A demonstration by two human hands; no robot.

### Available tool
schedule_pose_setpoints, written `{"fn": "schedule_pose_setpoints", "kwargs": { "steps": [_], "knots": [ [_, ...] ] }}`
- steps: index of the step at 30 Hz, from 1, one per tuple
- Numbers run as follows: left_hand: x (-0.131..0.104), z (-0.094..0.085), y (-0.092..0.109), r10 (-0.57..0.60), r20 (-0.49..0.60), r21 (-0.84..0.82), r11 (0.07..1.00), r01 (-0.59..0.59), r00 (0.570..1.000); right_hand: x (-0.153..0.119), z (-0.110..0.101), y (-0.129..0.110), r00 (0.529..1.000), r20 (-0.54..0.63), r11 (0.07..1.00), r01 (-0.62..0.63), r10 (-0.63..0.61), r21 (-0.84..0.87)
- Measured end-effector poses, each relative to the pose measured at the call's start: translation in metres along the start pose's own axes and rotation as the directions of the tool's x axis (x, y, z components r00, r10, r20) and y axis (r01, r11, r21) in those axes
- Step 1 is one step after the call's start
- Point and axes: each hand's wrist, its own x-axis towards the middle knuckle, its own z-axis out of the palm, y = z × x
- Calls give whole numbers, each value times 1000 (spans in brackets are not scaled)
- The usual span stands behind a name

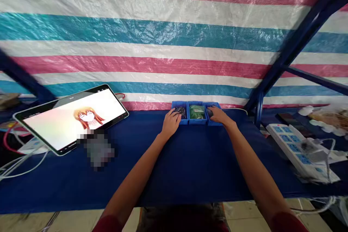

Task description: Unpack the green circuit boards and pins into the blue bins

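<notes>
Three small blue bins stand side by side near the back of the table. Thin metal pieces like screws (180, 111) fill the left bin (184, 121). My left hand (171, 121) lies over that bin's near left corner, its fingers stretched out and slightly apart. In the middle bin (197, 121) are green pieces (197, 111), some seemingly under clear plastic. My right hand (218, 114) reaches into the right bin (214, 123), fingers drawn together among dark contents. Whatever its fingertips hold is too small to make out.
A tablet (73, 116) with a cartoon on its screen leans at the left, near white cables (24, 166). A blurred-out patch (99, 150) lies before it. To the right are a power strip (290, 145) and a blue metal post (288, 47). Dark blue cloth (195, 174) covers the table.
</notes>
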Motion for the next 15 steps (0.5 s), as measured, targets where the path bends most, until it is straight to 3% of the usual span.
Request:
{"fn": "schedule_pose_setpoints", "kwargs": {
  "steps": [15],
  "knots": [
    [-2,-4,2,-7,11,-33,999,7,1000,14,-20,-10,987,157,998,25,-14,-66]
  ]
}}
